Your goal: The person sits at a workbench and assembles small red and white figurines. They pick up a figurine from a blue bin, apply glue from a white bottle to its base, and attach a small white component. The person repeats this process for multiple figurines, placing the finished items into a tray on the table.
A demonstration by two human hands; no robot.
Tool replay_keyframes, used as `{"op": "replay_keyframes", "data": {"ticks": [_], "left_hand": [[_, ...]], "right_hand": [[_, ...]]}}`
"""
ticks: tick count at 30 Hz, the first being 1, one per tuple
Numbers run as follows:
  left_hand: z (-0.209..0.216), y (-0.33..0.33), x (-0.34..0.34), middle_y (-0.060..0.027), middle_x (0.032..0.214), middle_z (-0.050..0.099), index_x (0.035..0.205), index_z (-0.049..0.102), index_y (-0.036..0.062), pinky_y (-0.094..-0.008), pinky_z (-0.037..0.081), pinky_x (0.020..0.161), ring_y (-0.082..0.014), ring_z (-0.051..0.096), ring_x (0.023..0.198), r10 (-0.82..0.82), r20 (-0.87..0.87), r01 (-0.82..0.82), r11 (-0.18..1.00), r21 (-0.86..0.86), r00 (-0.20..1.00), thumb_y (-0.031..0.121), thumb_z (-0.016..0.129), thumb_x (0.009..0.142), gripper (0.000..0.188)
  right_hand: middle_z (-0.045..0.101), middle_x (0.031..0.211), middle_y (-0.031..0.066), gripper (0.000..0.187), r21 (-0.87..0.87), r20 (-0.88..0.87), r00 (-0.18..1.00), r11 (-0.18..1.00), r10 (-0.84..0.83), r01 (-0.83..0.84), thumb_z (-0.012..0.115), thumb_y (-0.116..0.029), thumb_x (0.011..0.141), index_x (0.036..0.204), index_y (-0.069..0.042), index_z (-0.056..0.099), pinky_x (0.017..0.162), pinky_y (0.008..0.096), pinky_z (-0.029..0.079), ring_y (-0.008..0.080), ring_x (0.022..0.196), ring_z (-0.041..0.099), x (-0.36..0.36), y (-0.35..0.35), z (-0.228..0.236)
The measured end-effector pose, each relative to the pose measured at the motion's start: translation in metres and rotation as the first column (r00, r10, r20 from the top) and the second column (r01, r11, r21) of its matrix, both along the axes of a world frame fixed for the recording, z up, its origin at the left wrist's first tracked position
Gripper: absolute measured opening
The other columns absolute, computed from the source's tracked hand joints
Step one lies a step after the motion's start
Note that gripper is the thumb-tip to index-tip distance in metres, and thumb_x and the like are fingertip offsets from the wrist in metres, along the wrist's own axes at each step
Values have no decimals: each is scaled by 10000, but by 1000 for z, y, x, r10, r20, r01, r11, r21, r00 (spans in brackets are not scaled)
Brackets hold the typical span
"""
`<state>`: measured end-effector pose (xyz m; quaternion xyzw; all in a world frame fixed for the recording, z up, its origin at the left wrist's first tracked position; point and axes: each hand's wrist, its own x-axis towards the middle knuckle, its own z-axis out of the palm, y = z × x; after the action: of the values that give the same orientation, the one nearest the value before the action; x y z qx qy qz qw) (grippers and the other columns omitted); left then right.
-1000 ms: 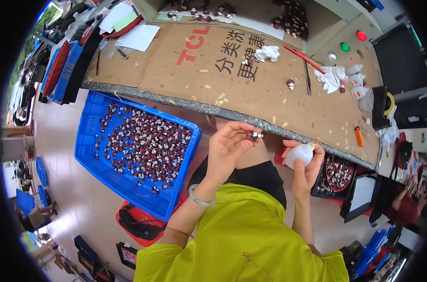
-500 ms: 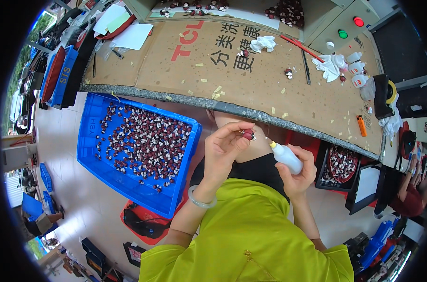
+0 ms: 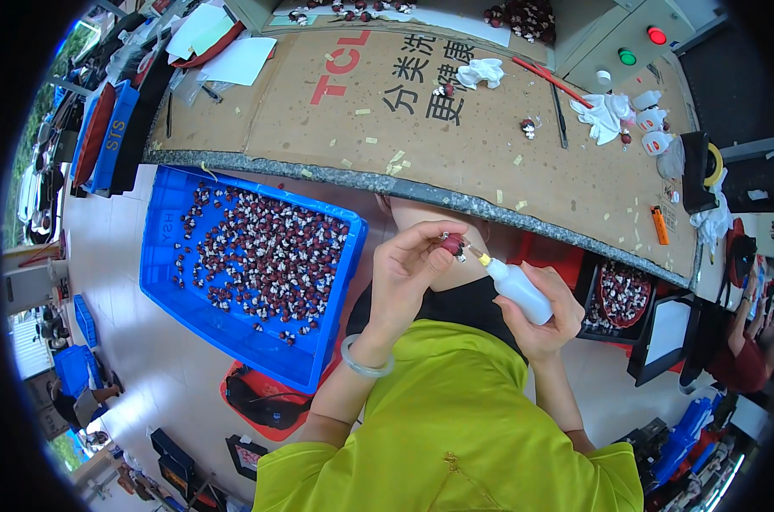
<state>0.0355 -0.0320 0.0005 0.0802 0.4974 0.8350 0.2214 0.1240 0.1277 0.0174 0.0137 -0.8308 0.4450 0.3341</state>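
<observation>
Between the thumb and fingers of my left hand [image 3: 402, 271] is a small dark-red and white figurine [image 3: 452, 246]. A white squeeze bottle [image 3: 521, 291] with a yellow collar and thin nozzle is gripped in my right hand [image 3: 550, 322]. Its nozzle tip points left and is right at the figurine; whether it touches cannot be made out. Both hands are over my lap, just in front of the workbench edge. To their left, a blue crate [image 3: 167, 256] holds many loose figurines [image 3: 272, 247] of the same kind.
Cardboard covers the workbench [image 3: 301, 124], its stone edge close beyond my hands. On it lie an orange lighter [image 3: 659, 225], crumpled white gloves [image 3: 604, 118], more white bottles [image 3: 655, 142] and a red stick [image 3: 550, 81]. A dark tray of figurines [image 3: 585, 294] stands low at right.
My right hand has brought the bottle leftward and tilted it flatter, so its nozzle tip now meets or nearly meets the figurine. My left hand stays almost in place, still holding the figurine.
</observation>
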Motion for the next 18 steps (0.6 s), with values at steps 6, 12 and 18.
{"op": "replay_keyframes", "data": {"ticks": [6, 12, 18], "left_hand": [[-1, -1, 0, -67, 1002, 605, 1084, 585, -56, -240, 437, 838, -108, 562, 920, -15, -25, 15, 1000, 21, 1000, 107, 621, 862, 278], [-6, -2, 1, -62, 1019, 590, 1065, 591, -49, -240, 433, 839, -105, 552, 911, -13, -40, 14, 999, 30, 999, 108, 618, 863, 258], [-6, -3, 1, -54, 1009, 587, 1056, 598, -42, -235, 427, 832, -96, 544, 893, -11, -51, 12, 1000, 19, 999, 112, 617, 864, 247]], "right_hand": [[659, 785, 177, 448, 61, -18, 1000, 998, 5, -4, 821, -26, 562, 959, 60, 632, 563, 308, 476, 268, 652, 635, -2, -1, 4], [654, 772, 180, 444, 70, 4, 1000, 998, 10, -10, 820, -23, 564, 957, 64, 633, 549, 303, 479, 271, 631, 631, 1, -3, 5], [651, 764, 184, 434, 63, 5, 999, 997, 32, -33, 816, -16, 568, 950, 73, 630, 543, 302, 482, 267, 623, 630, 1, -4, 6]]}}
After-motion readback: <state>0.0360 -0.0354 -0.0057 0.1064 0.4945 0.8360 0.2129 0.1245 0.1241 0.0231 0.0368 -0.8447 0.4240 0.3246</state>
